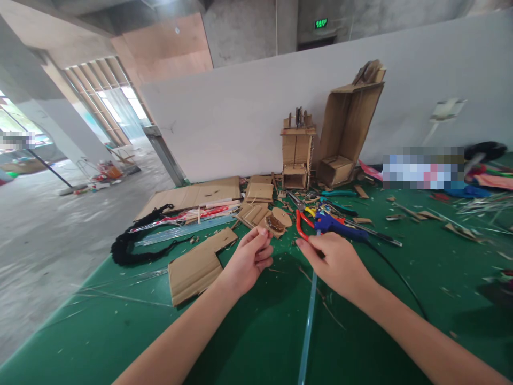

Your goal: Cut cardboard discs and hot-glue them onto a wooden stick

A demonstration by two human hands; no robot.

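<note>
Between thumb and fingers, my left hand [251,258] pinches a small rounded cardboard piece [276,224] with a brown, shiny patch on it. My right hand [334,262] is closed near the red handles of the pliers [301,224]; what its fingertips grip is too small to tell. Just beyond it lies a blue glue gun [340,226], with a long clear glue stick [308,326] running from it toward the front edge. An L-shaped cardboard sheet [196,264] rests to the left of my left hand.
Two cardboard structures, a small one [296,155] and a taller one [348,123], stand at the back by the white partition [232,117]. Black yarn [128,248] lies left on the green table [256,342]. Cardboard scraps, tools and thin clear strips are scattered about. A black cable [401,278] curves right.
</note>
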